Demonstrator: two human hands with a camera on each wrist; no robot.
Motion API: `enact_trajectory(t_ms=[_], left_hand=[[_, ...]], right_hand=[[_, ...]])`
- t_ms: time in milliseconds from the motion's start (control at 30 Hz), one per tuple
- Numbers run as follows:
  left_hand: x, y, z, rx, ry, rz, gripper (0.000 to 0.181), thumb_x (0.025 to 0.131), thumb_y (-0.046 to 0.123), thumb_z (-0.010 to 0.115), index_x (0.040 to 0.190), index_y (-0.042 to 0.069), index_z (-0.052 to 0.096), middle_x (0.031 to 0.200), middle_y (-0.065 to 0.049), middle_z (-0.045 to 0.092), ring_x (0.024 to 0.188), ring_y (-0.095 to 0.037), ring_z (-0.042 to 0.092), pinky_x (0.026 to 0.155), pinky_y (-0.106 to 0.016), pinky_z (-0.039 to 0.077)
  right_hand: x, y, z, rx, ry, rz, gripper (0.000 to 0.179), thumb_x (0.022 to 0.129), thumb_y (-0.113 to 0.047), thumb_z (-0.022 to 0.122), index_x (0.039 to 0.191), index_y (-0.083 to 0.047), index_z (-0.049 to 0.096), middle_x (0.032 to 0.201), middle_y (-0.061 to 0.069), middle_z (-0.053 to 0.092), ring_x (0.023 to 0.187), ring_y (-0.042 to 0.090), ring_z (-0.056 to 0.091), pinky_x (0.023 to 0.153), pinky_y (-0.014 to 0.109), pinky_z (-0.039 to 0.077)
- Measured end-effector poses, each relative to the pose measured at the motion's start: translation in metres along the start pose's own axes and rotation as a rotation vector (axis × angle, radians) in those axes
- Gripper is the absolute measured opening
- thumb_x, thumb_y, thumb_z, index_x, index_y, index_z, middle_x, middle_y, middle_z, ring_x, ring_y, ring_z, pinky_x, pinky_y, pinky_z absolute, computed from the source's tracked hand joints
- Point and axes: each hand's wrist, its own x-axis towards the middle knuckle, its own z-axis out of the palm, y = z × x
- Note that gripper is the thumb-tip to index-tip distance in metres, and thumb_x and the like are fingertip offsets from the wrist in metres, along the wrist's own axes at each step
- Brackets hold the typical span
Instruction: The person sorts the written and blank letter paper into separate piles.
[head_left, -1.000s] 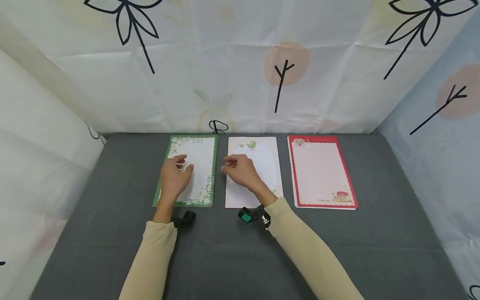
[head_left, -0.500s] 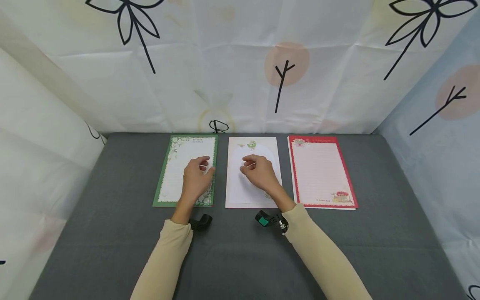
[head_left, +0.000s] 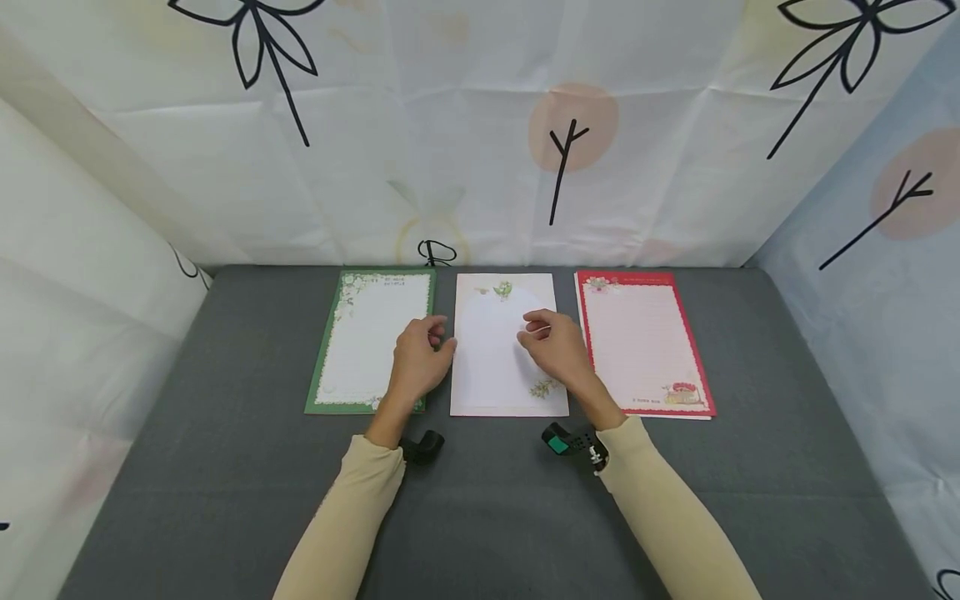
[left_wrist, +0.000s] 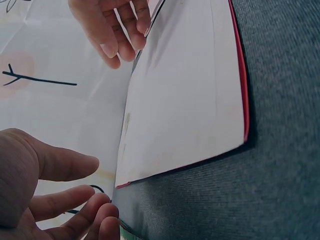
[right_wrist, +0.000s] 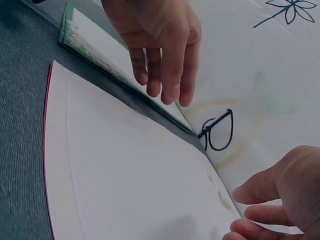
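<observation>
Three stacks of letter paper lie in a row. The green-bordered one [head_left: 367,342] is at left, the plain white one [head_left: 487,367] in the middle, the red-bordered one [head_left: 637,350] at right. My left hand [head_left: 420,357] hovers over the gap between the green and white stacks, its fingers loosely bent and holding nothing. Above the white paper's right part is my right hand [head_left: 558,348], also holding nothing. Both wrist views show the hands apart from the white sheet [left_wrist: 180,100], with thumb and fingers spread. A thin red edge shows under that sheet.
A dark grey cloth [head_left: 487,517] covers the table. Pale printed fabric [head_left: 450,125] hangs behind it and along both sides. Black straps with small devices are worn on both wrists, the right one [head_left: 573,442] showing a green patch.
Both hands have moved rightward together, the left from over the green-bordered paper, the right across the white paper. The three paper stacks have stayed where they were.
</observation>
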Motion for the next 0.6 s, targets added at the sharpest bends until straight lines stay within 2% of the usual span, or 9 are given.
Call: enact_trajectory(t_ms=[300,600], left_hand=[[0.002,0.005,0.007,0.013,-0.021,-0.022,0.039,0.093,0.010,0.068,0.129,-0.006,0.065,0.108,-0.019,0.063,0.097,-0.033,0.060,0.081,-0.048,0.049],[0.004,0.006,0.013,0.072,-0.066,-0.072,0.043,0.092,0.012,0.068,0.130,-0.007,0.064,0.105,-0.019,0.061,0.095,-0.032,0.062,0.077,-0.047,0.050]], right_hand=[[-0.006,0.008,-0.016,-0.042,0.085,0.058,0.035,0.092,-0.011,0.069,0.123,0.006,0.068,0.106,0.020,0.070,0.098,0.033,0.067,0.086,0.049,0.051],[-0.009,0.015,-0.021,-0.097,0.107,0.121,0.038,0.092,-0.011,0.067,0.124,0.008,0.067,0.107,0.022,0.069,0.097,0.035,0.066,0.083,0.050,0.049]])
